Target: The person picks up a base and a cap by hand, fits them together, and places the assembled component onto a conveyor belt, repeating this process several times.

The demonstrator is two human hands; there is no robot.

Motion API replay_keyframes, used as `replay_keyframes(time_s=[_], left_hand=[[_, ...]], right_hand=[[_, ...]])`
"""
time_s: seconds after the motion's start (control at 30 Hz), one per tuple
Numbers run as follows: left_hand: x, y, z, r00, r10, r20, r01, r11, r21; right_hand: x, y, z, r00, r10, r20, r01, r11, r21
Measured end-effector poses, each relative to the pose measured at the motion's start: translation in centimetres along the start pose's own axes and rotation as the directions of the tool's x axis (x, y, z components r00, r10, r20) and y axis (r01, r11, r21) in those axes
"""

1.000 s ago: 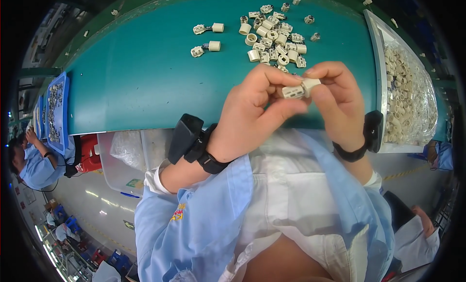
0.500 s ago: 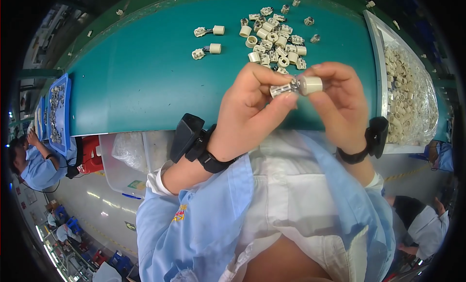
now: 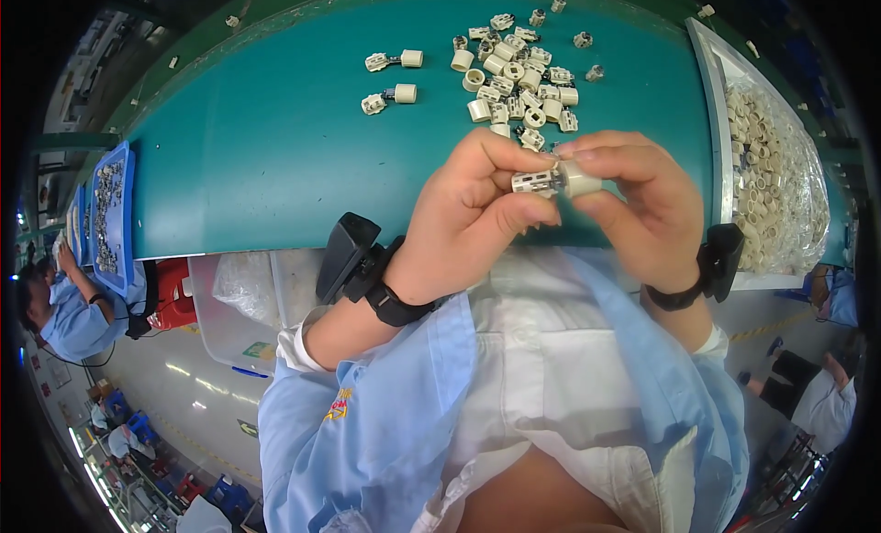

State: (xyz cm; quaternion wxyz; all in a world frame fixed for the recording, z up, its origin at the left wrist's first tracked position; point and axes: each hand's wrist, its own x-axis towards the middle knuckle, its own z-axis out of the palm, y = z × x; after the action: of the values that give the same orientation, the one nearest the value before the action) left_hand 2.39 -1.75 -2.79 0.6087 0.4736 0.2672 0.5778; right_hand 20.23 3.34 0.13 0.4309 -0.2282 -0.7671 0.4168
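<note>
Between its thumb and fingers my left hand (image 3: pixel 468 203) pinches a cream slotted plastic part (image 3: pixel 532 183). My right hand (image 3: pixel 647 198) grips a cream cylindrical cap (image 3: pixel 582 180) at the right end of that part. A dark metallic piece shows where the two meet; how deep it sits in the cap I cannot tell. Just beyond my hands lies a loose pile of similar caps and slotted parts (image 3: pixel 514 70) on the green work surface (image 3: pixel 266 166). Farther left rest two pairs, an upper pair (image 3: pixel 395 61) and a lower pair (image 3: pixel 389 98), each a slotted part with a cap.
At the right stands a tray (image 3: pixel 719 120) with a plastic-lined heap of cream caps (image 3: pixel 762 175). A blue tray (image 3: pixel 128 212) of small parts is at the far left, near a co-worker (image 3: pixel 83 308). A translucent bin (image 3: pixel 216 304) sits below the front edge.
Both hands have come slightly nearer to me with the part and cap. My right fingers have shifted over the cap, which now sits closer to the slotted part.
</note>
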Motion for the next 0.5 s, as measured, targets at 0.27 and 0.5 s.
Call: replay_keyframes(time_s=[0.27, 0.5], left_hand=[[-0.28, -0.24, -0.43, 1.000, 0.025, 0.017, -0.027, 0.991, 0.135], [0.08, -0.71, -0.50, 0.997, 0.083, 0.003, -0.081, 0.965, 0.250]], right_hand=[[-0.07, 0.12, 0.25, 0.999, 0.012, 0.040, -0.006, 0.989, -0.146], [0.32, 0.25, 0.74, 1.000, 0.014, 0.016, -0.013, 0.997, -0.071]])
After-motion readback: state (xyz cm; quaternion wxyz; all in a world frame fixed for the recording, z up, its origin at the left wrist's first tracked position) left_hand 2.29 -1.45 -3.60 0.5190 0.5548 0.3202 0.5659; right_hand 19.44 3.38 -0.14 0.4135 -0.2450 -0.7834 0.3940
